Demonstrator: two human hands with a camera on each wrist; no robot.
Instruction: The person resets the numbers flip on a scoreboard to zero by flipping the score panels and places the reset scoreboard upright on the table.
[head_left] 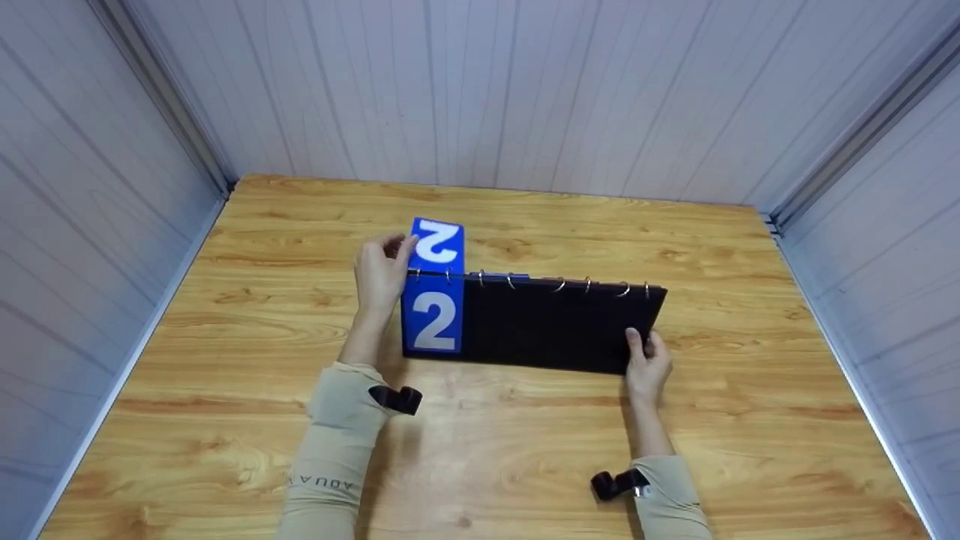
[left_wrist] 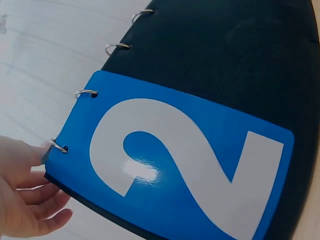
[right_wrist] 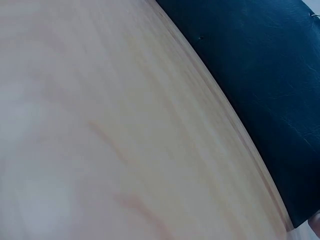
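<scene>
A black flip scoreboard (head_left: 555, 326) stands tilted on its long edge, metal rings along its top. At its left end hangs a blue number card (head_left: 433, 322) with a white 2. Above the rings another blue card (head_left: 438, 244) is turned back, its 2 upside down. My left hand (head_left: 382, 271) pinches that turned-back card at its left edge; in the left wrist view the left hand (left_wrist: 30, 195) is partly behind the board's corner. My right hand (head_left: 649, 365) grips the board's right edge, thumb on the front. Only a fingertip (right_wrist: 315, 222) shows in the right wrist view.
The scoreboard rests on a wood-grain table (head_left: 495, 450). Pale panelled walls (head_left: 465, 90) enclose the table at the back and both sides. Each sleeve carries a small black wrist camera (head_left: 401, 400).
</scene>
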